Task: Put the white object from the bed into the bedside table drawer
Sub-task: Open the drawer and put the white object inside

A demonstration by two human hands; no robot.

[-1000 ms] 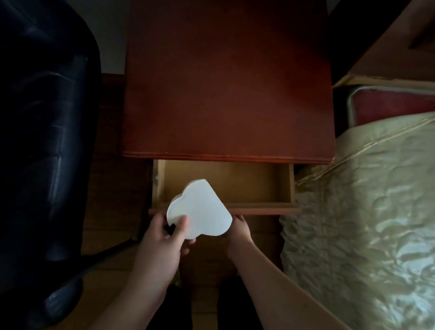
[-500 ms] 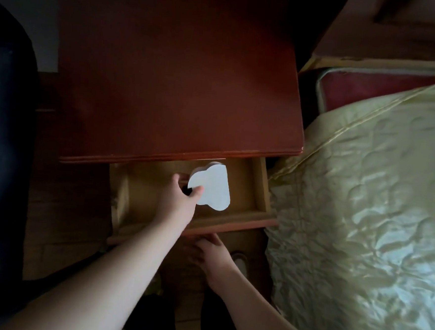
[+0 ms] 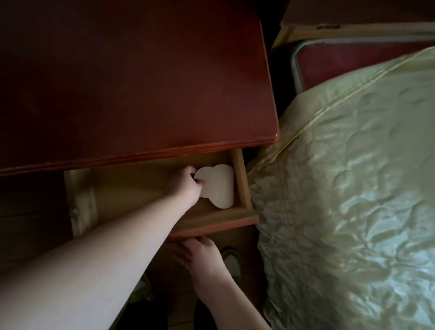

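Note:
The white heart-shaped object [image 3: 217, 185] lies inside the open drawer [image 3: 243, 182] of the reddish-brown bedside table [image 3: 129, 81], against the drawer's right wall. My left hand [image 3: 186, 186] reaches into the drawer and its fingers are closed on the object's left edge. My right hand [image 3: 200, 253] is below the drawer front, its fingers hooked on the front's lower edge. The back of the drawer is hidden under the table top.
The bed with its shiny cream quilted cover [image 3: 363, 200] stands right beside the table. A dark red headboard panel [image 3: 360, 59] is behind it. Wooden floor [image 3: 13, 240] shows at the lower left. The room is dim.
My left hand has carried the white object from above the drawer front down into the drawer and toward its right wall. My right hand stays at the drawer front. The view shifted left.

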